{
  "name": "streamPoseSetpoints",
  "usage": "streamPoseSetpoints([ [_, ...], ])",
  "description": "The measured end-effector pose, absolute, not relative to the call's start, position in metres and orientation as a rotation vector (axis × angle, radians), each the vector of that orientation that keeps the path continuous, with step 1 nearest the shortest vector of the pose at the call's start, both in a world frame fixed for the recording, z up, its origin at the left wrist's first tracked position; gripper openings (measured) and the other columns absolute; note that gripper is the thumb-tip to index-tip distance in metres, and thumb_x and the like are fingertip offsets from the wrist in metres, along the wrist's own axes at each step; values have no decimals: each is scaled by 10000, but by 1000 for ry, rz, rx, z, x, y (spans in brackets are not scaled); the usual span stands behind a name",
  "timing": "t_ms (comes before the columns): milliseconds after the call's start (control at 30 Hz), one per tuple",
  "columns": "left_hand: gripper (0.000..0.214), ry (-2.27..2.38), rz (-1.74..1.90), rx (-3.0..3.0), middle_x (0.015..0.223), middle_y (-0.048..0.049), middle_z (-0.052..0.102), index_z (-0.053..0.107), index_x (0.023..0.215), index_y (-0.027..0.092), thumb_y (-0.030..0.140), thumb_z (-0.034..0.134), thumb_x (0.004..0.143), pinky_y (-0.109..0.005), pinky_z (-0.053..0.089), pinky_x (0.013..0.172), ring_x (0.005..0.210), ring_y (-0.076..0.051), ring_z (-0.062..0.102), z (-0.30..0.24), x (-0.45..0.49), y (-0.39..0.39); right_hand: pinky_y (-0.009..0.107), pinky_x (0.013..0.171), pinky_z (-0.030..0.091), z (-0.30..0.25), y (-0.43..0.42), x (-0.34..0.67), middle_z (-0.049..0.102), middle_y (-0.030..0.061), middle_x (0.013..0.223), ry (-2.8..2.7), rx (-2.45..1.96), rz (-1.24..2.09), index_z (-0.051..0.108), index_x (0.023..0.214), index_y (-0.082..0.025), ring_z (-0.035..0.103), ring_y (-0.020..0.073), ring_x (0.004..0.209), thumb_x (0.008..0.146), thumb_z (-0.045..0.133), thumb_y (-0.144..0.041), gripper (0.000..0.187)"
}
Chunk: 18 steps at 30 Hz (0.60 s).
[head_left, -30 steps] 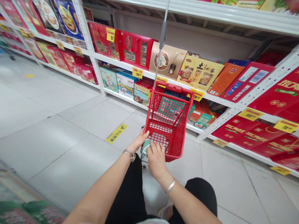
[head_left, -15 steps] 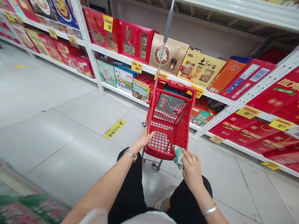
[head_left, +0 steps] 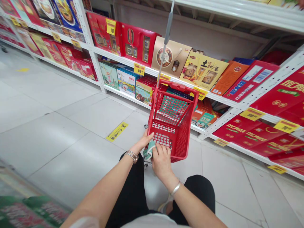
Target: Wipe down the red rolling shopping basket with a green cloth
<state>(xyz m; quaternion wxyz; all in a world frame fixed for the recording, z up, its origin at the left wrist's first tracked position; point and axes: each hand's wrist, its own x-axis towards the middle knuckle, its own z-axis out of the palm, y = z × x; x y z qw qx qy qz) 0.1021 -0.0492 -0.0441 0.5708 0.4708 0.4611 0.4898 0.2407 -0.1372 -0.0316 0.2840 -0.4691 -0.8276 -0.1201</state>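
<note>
A red wire shopping basket on a small wheeled cart [head_left: 172, 122] stands in front of me, with a tall grey-handled pole [head_left: 167, 34] rising from its far end. My left hand [head_left: 142, 142] lies on the basket's near left rim, its fingers wrapped over the edge. My right hand [head_left: 161, 161] pinches a crumpled green-and-white cloth or soft packet [head_left: 149, 151] against the near rim, between both hands. The wheels are mostly hidden below my hands. A metal watch [head_left: 131, 156] circles my left wrist, and a silver bangle [head_left: 175, 188] circles my right.
White metal shelves [head_left: 152, 72] on the right hold red and gold gift boxes with yellow price tags [head_left: 139, 69]. A yellow sticker [head_left: 117, 131] marks the tiled floor [head_left: 68, 139]. Green-and-red packaged goods [head_left: 30, 213] sit at lower left. My black-clad knees [head_left: 197, 193] show below.
My right hand has moved back left from the basket's right corner to the near rim, bringing the cloth beside my left hand. The basket and shelves have shifted only slightly.
</note>
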Motion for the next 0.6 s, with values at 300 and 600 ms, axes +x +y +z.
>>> streamPoseSetpoints([
  [300, 788, 1083, 1176, 1083, 1499, -207, 579, 511, 1435, 165, 550, 747, 789, -519, 456, 1153, 1367, -358, 566, -44, 100, -49, 437, 1023, 345, -32, -151, 322, 747, 104, 1211, -2231, -1252, -363, 667, 1204, -206, 605, 265, 1074, 815, 533, 21, 469],
  [600, 736, 1078, 1188, 1004, 1483, -205, 595, 505, 1423, 158, 486, 749, 811, -525, 468, 1144, 1347, -355, 587, -47, 98, -45, 442, 1045, 367, -18, -158, 382, 765, 95, 1164, -2185, -1261, -445, 642, 1104, -216, 645, 251, 1046, 743, 488, 37, 467],
])
